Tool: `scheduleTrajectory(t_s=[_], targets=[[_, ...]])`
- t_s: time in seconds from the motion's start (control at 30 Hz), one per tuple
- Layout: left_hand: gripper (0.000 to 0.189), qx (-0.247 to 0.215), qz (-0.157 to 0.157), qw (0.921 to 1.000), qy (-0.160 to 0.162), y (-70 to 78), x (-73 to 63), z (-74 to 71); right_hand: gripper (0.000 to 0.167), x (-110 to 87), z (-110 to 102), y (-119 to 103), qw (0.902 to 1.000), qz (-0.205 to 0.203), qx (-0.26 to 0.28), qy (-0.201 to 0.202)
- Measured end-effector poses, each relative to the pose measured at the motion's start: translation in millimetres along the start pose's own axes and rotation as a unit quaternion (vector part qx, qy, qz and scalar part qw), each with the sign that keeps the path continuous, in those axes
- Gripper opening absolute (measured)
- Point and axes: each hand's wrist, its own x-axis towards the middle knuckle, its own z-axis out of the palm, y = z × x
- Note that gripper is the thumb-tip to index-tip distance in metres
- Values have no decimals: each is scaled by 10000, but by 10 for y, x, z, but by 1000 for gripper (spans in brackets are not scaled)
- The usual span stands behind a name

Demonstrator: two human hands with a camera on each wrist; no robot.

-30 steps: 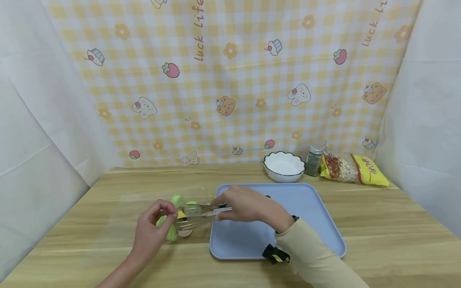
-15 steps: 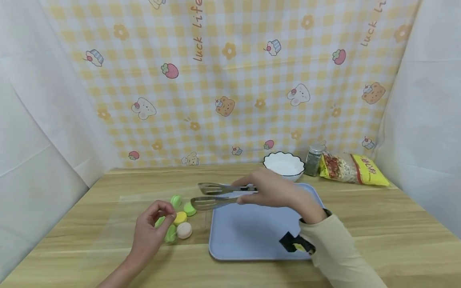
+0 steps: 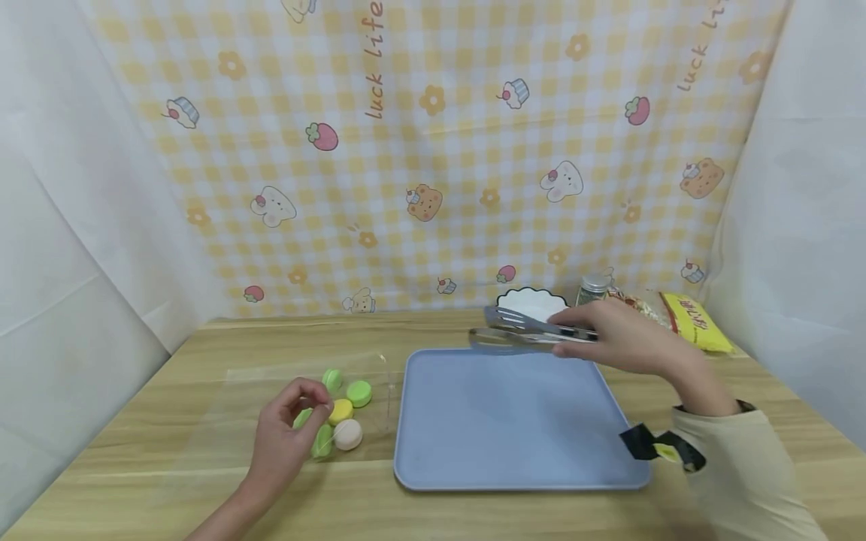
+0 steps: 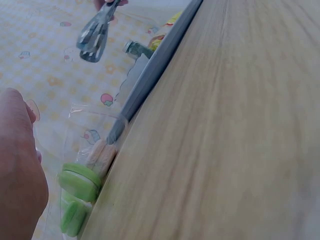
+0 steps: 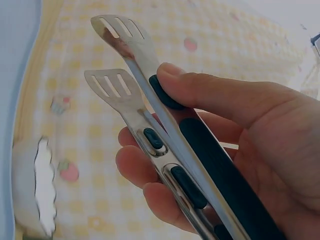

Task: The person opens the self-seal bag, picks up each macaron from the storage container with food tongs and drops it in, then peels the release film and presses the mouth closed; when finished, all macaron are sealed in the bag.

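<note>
My left hand (image 3: 291,428) pinches with thumb and index finger at a clear plastic container (image 3: 389,398), whose outline is hard to see. Within its outline lie several macarons: green ones (image 3: 359,393), a yellow one (image 3: 341,411) and a pale one (image 3: 348,434). In the left wrist view, green macarons (image 4: 80,181) show through the plastic beside the hand. My right hand (image 3: 619,338) grips slotted metal tongs (image 3: 517,330) with dark grip inserts, raised over the tray's back edge and partly covering the bowl. The tongs' ends (image 5: 117,90) stand apart with nothing between them.
A blue tray (image 3: 507,428) lies on the wooden table, right of the container. Behind it stand a white scalloped bowl (image 3: 531,300), a glass jar (image 3: 592,289) and a yellow bag (image 3: 695,323), partly hidden by the right hand. A checked cloth (image 3: 433,150) hangs at the back.
My right hand has carried the tongs from over the macarons rightward and back across the tray toward the bowl. The left hand stays in place.
</note>
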Motion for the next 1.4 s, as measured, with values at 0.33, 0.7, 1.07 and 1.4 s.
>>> scheduleTrajectory(t_s=[0.33, 0.7, 1.07, 1.4], targets=[[24, 64, -30, 10000, -23, 15, 6, -7, 51, -375, -108, 551, 9976, 669, -79, -129], [25, 26, 20, 10000, -40, 24, 7, 0, 44, -465, -132, 921, 9945, 980, -331, -166], [23, 8, 46, 10000, -71, 18, 7, 6, 48, -518, -40, 1140, 9765, 1898, 88, -1013], [22, -14, 16, 10000, -79, 16, 3, 10, 38, -474, 35, 1205, 9678, 2021, 181, -1489]])
